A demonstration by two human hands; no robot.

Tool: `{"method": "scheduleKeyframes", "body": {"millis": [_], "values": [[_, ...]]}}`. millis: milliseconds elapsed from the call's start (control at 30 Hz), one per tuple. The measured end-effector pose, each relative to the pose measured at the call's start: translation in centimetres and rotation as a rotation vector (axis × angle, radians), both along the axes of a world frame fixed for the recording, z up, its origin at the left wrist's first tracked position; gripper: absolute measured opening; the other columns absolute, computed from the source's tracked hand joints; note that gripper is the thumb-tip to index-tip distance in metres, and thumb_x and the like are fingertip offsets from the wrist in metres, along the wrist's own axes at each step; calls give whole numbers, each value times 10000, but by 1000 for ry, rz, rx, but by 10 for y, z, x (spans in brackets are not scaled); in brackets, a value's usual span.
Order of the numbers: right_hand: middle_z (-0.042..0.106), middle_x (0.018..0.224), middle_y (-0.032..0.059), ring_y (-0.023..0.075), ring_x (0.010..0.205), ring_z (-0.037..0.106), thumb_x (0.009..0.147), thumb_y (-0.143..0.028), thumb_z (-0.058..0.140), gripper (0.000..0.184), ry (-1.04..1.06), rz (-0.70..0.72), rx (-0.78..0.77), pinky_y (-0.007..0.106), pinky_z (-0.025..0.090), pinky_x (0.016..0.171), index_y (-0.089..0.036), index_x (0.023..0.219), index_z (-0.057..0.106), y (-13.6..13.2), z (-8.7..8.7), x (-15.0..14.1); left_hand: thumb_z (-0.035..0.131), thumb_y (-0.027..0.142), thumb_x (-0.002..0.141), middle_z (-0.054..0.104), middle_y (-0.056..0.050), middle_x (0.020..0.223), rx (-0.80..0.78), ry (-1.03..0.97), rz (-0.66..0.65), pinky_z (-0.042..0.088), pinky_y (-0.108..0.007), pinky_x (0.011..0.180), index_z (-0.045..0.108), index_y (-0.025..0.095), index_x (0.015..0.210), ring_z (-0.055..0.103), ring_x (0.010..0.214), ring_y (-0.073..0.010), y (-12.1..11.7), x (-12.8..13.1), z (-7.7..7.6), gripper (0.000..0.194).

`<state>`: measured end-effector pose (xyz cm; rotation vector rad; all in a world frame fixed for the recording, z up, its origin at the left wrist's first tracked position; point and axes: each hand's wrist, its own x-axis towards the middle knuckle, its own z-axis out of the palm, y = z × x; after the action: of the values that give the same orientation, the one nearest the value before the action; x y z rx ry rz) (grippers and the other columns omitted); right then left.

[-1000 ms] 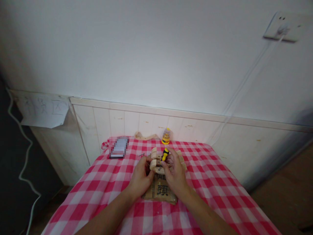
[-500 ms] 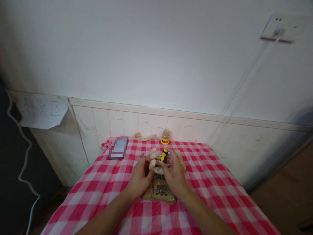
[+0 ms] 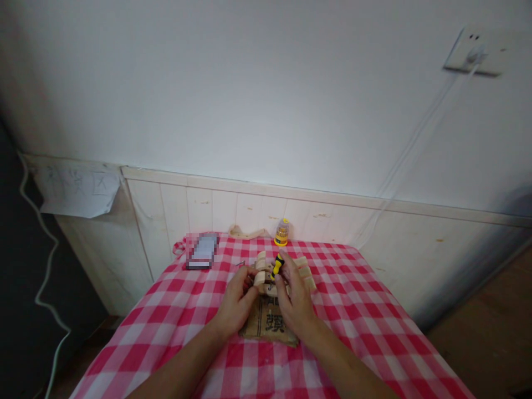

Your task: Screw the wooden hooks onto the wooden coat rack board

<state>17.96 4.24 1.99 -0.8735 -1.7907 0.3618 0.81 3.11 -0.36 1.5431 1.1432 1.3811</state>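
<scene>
A short yellow and black screwdriver [image 3: 277, 267] stands tilted in my right hand [image 3: 296, 293], whose thumb and fingers close around its handle. Its lower end meets a pale wooden piece [image 3: 260, 279] with rounded, slatted parts; the tip itself is hidden. My left hand [image 3: 236, 296] pinches the left end of that wooden piece, fingers curled behind it. Under the wood and both hands lies a flat brown packet [image 3: 270, 327] with dark printed characters. Just past my left fingers, a small thin metal item [image 3: 240, 263] rests on the cloth.
A red and white checked cloth [image 3: 241, 366] covers the table. Towards the back are a phone [image 3: 202, 252], a curved wooden strip [image 3: 247, 234] and a clear bottle with yellow ends [image 3: 281, 233]. The wall [image 3: 257, 111] rises behind; a socket [image 3: 476, 52] is at upper right.
The screwdriver handle has turned slightly in my right fingers, showing more black at its lower end. My left hand keeps its hold on the wood. The whole view has shifted a little.
</scene>
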Motion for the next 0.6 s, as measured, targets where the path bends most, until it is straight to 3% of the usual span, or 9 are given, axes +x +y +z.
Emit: {"method": "scheduleKeyframes", "body": {"millis": [400, 600], "values": [[709, 1161, 99, 246, 1137, 707, 1014, -207, 515, 511, 73, 16, -30, 440, 592, 1006, -282, 1519, 497, 8, -3, 2, 537, 291, 887, 675, -32, 934, 8, -12, 23, 450, -351, 781, 622, 220, 1036, 597, 860, -238, -4, 0, 7, 186], [714, 1192, 101, 272, 1237, 666, 998, -225, 546, 502, 112, 8, -56, 473, 567, 1051, -288, 1497, 526, 10, -6, 2, 544, 312, 896, 688, -26, 928, 8, -10, 31, 457, -344, 767, 631, 225, 1029, 609, 843, -234, -5, -1, 8, 181]]}}
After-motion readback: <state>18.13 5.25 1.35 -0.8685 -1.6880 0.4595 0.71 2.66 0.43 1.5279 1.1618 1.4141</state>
